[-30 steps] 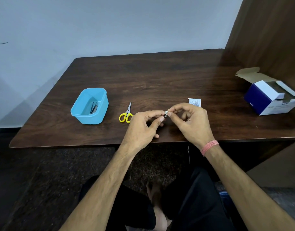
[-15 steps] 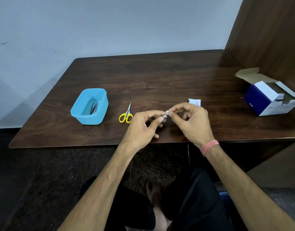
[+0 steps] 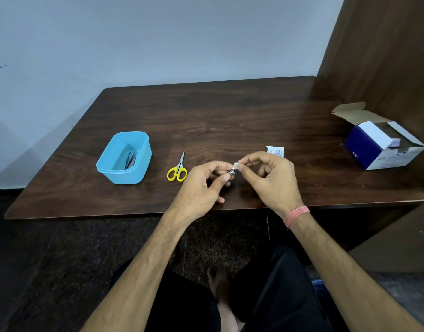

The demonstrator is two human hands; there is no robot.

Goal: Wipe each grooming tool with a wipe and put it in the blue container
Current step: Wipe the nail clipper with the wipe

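My left hand pinches a small metal grooming tool just above the table's front edge; most of the tool is hidden by my fingers. My right hand pinches a small white wipe against the tool's tip. The blue container stands at the left and holds a dark slim tool. Small scissors with yellow handles lie on the table between the container and my left hand.
A torn white wipe sachet lies just behind my right hand. An open blue-and-white cardboard box stands at the right, next to a wooden side panel. The dark wooden table stretches back to the wall.
Both hands stay in nearly the same place. My right fingers shift the wipe slightly on the tool's tip.
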